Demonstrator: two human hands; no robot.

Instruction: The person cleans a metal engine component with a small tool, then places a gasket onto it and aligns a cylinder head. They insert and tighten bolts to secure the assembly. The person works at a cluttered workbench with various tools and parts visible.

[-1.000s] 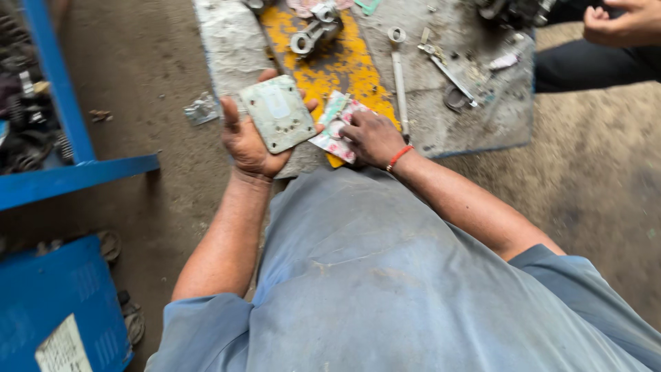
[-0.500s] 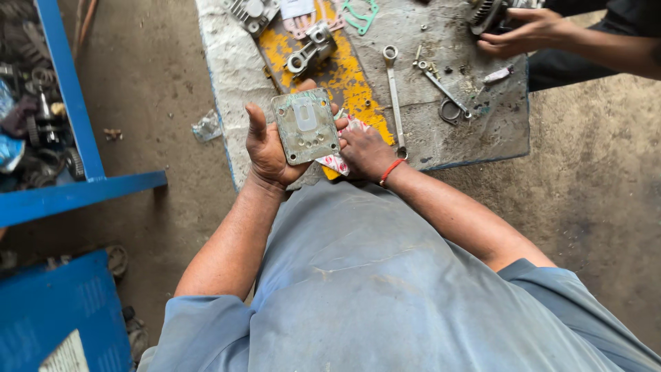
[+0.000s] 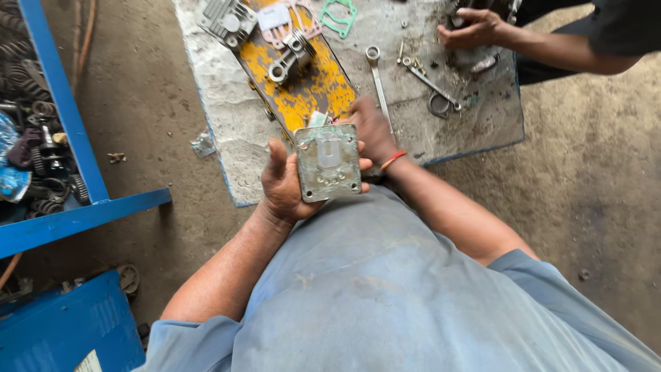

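- Head view, change: compared with the frame half a second earlier, the metal plate (image 3: pixel 328 162) had been drawn off the table (image 3: pixel 227 131) edge toward the body and sat higher in the palm; the other person's hand (image 3: pixel 475 29) had shifted to the table's far corner.
- Head view, grip: the left hand (image 3: pixel 286 186) was clenched on the plate, thumb at its left edge and fingertips at its right. The right hand (image 3: pixel 372 131) lay behind the plate's top corner; whether it gripped anything could not be told.
- Head view, handling: the plate was flat, corroded green-grey, with corner holes. It looked stiff and fairly heavy, probably gritty rather than slippery, and best held by opposite edges, clear of the raised centre.
- Head view, surroundings: a yellow tray (image 3: pixel 306 86) with a connecting rod (image 3: pixel 290 58), a spanner (image 3: pixel 379 79) and a green gasket (image 3: pixel 337 15) lay on the table just beyond. A blue rack (image 3: pixel 76 179) of springs stood to the left, well apart.
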